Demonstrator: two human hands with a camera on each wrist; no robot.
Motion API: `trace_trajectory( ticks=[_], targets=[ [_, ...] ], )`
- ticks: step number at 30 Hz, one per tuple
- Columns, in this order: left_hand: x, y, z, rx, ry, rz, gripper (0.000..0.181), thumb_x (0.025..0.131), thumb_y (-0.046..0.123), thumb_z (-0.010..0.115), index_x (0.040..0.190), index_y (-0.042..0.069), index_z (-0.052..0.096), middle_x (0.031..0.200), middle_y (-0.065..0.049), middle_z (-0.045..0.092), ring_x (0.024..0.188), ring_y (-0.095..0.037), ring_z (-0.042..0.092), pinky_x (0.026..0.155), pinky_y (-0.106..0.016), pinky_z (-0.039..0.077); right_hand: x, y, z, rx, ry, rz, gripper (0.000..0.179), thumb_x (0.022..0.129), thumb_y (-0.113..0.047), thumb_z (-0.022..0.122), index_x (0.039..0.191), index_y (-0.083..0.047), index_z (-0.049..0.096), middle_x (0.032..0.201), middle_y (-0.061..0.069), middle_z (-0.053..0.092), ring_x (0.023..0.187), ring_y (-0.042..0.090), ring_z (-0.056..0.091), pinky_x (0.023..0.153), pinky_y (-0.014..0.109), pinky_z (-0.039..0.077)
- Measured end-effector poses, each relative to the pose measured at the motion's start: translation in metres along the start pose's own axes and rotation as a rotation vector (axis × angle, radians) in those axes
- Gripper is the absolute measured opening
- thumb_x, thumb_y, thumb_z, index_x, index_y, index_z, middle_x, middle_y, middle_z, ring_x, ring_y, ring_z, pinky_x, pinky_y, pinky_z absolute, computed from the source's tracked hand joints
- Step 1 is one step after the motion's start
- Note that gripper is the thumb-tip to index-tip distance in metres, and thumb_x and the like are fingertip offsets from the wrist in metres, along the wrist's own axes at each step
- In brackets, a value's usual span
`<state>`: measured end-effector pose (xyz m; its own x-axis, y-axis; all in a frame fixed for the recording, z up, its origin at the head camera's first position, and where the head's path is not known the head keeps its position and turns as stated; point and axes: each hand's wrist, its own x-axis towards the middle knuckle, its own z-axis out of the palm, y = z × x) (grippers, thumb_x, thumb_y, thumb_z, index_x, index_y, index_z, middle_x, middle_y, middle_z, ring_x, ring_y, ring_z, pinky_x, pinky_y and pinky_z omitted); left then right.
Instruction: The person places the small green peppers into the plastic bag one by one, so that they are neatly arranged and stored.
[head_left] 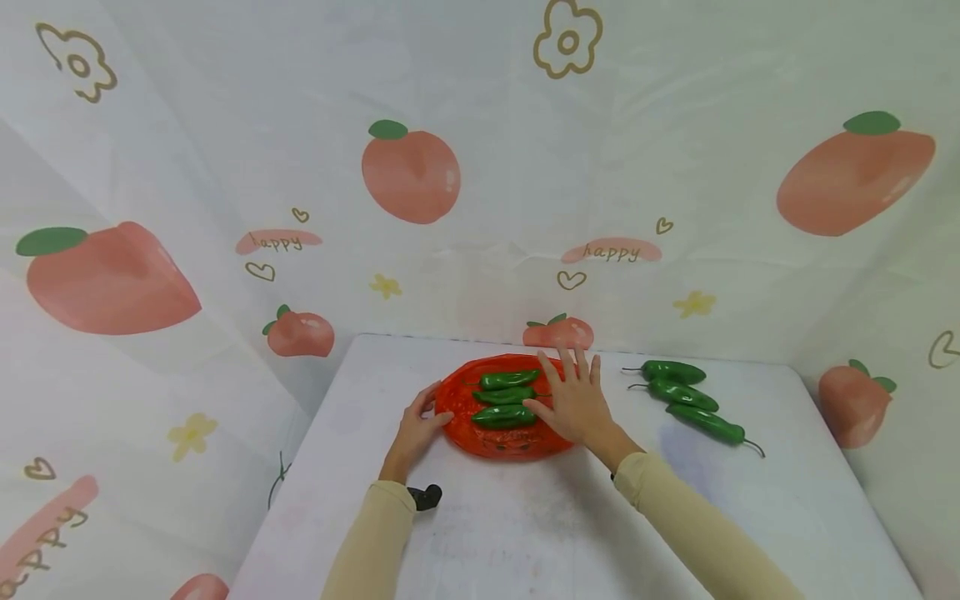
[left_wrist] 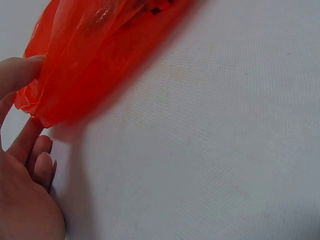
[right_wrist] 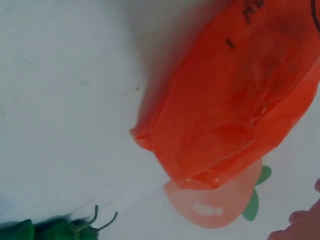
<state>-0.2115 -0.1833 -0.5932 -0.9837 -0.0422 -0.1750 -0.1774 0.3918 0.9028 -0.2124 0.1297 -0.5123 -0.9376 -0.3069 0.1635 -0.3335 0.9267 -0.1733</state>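
A red plastic bag (head_left: 459,432) lies spread on the white table, dark printing on its front side. On it, side by side, rest three green chili peppers (head_left: 502,416). My left hand (head_left: 414,432) pinches the bag's left edge; in the left wrist view the thumb lies over the red plastic (left_wrist: 95,75) and the fingers are beneath. Fingers spread, my right hand (head_left: 579,407) reaches over the bag's right part, beside the peppers' right ends. Only a bit of that hand (right_wrist: 302,227) shows in the right wrist view's lower corner.
Right of the bag lie three more green chili peppers (head_left: 703,423), their stems pointing different ways. A black device (head_left: 426,497) sits at my left wrist. Behind the table (head_left: 510,533) hangs a white cloth (head_left: 480,275) printed with peaches. A thin green stem (head_left: 281,477) shows by the left edge.
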Motion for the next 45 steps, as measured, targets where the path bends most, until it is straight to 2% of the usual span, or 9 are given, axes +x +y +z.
trace_trajectory(
  ticks=[8,19,22,28,37,45],
  targets=[
    [0.001,-0.001,0.001,0.003,-0.004,-0.004,0.063,0.094,0.027,0.070,0.151,0.035,0.047,0.150,-0.008,0.053,0.135,-0.030,0.045,0.110,-0.057,0.042,-0.009,0.014,0.001,-0.001,0.016,0.016,0.092,0.091,-0.067,0.058,0.162,-0.018,0.027,0.169,0.021,0.014,0.156,0.051,0.009,0.120,0.076,0.008],
    [0.003,-0.004,0.001,0.001,-0.001,-0.003,0.063,0.093,0.026,0.071,0.151,0.036,0.047,0.150,-0.005,0.054,0.135,-0.029,0.047,0.112,-0.057,0.041,-0.020,0.031,0.001,0.037,-0.059,0.085,0.098,0.089,-0.073,0.055,0.165,-0.023,0.018,0.173,0.015,-0.008,0.156,0.052,-0.004,0.119,0.077,-0.003],
    [0.003,-0.003,0.001,-0.001,-0.003,-0.006,0.063,0.093,0.027,0.071,0.151,0.036,0.047,0.150,-0.006,0.054,0.136,-0.029,0.046,0.112,-0.057,0.041,-0.024,0.036,0.003,0.031,-0.058,0.086,0.099,0.088,-0.076,0.053,0.164,-0.022,0.019,0.173,0.015,-0.007,0.157,0.051,-0.005,0.120,0.076,-0.002],
    [0.002,-0.003,0.001,-0.004,-0.005,-0.019,0.063,0.093,0.029,0.071,0.151,0.037,0.047,0.151,-0.004,0.052,0.139,-0.029,0.044,0.113,-0.058,0.040,-0.032,0.047,0.005,0.021,-0.047,0.086,0.098,0.088,-0.075,0.053,0.164,-0.019,0.023,0.172,0.020,0.003,0.156,0.052,0.001,0.120,0.076,0.002],
    [0.001,-0.001,0.000,0.000,-0.010,-0.024,0.063,0.094,0.028,0.071,0.151,0.037,0.046,0.151,-0.005,0.052,0.138,-0.030,0.043,0.113,-0.059,0.041,-0.043,0.059,0.006,0.033,-0.081,0.139,0.095,0.091,-0.071,0.052,0.163,-0.017,0.023,0.171,0.023,0.003,0.155,0.054,0.000,0.119,0.076,-0.007],
    [-0.001,0.002,0.000,0.001,-0.014,-0.024,0.063,0.094,0.027,0.071,0.151,0.037,0.046,0.153,-0.005,0.051,0.140,-0.030,0.043,0.115,-0.060,0.040,-0.049,0.074,0.012,0.021,-0.065,0.168,0.097,0.091,-0.075,0.047,0.163,-0.015,0.023,0.170,0.025,0.007,0.155,0.055,0.002,0.118,0.078,-0.005]
  ],
)
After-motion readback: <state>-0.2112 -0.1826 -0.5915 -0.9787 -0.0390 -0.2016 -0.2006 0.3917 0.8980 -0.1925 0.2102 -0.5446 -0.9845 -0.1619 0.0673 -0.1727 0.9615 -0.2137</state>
